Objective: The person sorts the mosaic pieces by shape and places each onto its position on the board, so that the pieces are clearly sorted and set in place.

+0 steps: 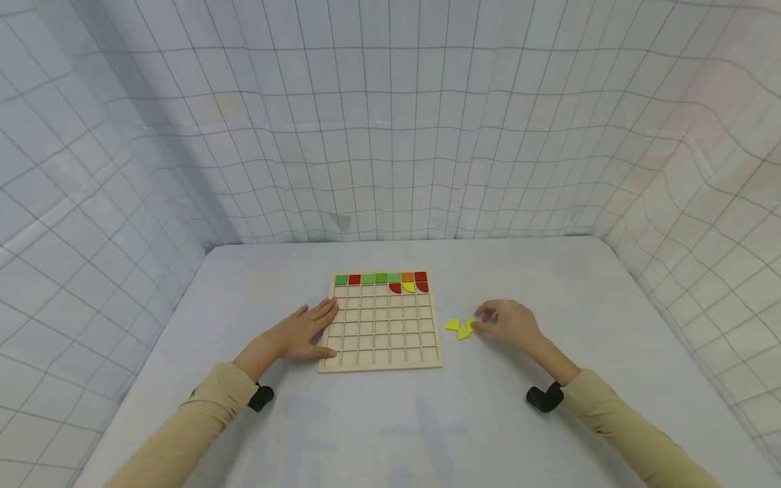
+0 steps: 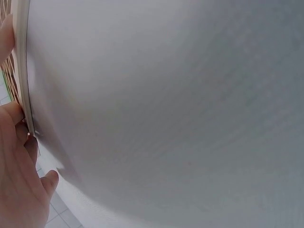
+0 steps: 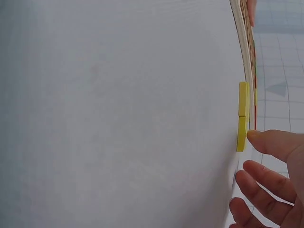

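Observation:
A wooden grid board [image 1: 384, 370] lies flat on the table. Colored square tiles in green, red and orange fill its top row, and two red quarter-circle tiles [image 1: 395, 289] flank a yellow one [image 1: 408, 288] in the second row's right part. My left hand [image 1: 303, 332] rests on the board's left edge with fingers spread. Right of the board, three yellow tiles [image 1: 464, 332] lie close together. My right hand [image 1: 508, 324] is beside them, its thumb [image 3: 268, 140] touching the rightmost tile while the other fingers stay apart from it.
The board and loose tiles lie on a white table [image 1: 518, 271]. A grid-patterned curtain [image 1: 390, 135] hangs behind and on both sides. Black wrist devices [image 1: 545, 397] are worn at the cuffs of both beige sleeves.

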A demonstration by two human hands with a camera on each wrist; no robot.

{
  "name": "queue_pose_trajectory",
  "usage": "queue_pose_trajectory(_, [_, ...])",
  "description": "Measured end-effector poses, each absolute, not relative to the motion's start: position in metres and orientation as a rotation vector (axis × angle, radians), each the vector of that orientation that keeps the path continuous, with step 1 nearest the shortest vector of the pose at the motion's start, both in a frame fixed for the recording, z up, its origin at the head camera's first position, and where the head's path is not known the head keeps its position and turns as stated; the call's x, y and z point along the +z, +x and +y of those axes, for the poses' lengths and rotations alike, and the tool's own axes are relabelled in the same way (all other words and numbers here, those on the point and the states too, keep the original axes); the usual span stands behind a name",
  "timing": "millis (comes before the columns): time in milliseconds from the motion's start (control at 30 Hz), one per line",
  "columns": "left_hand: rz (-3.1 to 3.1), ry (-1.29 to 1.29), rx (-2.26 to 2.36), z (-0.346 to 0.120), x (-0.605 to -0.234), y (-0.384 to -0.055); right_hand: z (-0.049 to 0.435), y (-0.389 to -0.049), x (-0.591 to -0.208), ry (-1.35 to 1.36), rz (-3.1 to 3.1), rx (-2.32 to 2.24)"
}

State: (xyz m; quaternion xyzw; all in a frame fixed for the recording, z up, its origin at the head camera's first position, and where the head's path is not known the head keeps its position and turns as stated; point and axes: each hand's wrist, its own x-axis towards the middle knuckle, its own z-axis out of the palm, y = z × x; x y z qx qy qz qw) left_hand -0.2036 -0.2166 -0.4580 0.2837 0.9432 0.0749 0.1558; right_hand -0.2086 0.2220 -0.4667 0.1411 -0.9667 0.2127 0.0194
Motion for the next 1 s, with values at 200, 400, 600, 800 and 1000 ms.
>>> queue_pose_trajectory(200, [2.706, 0.817, 0.228, -0.2156, -0.4557, -0.2046, 0.2190, -0.2094, -0.4666, 0.395, -3.007, 0.669])
queue_pose_trajectory(400, [2.705, 0.824, 0.225, -0.2156, -0.4564, -0.2047, 0.2158, -0.2087, -0.4659, 0.371, -3.030, 0.692])
queue_pose_trajectory(600, [2.706, 0.825, 0.235, -0.2154, -0.4590, -0.2044, 0.2157, -0.2075, -0.4672, 0.382, -3.030, 0.691])
queue_pose_trajectory(800, [2.704, 0.821, 0.250, -0.2157, -0.4602, -0.2027, 0.2155, -0.2058, -0.4666, 0.390, -3.026, 0.714])
queue_pose_trajectory(1000, [2.714, 0.828, 0.240, -0.2173, -0.4611, -0.2036, 0.2148, -0.2045, -0.4663, 0.397, -3.005, 0.697])
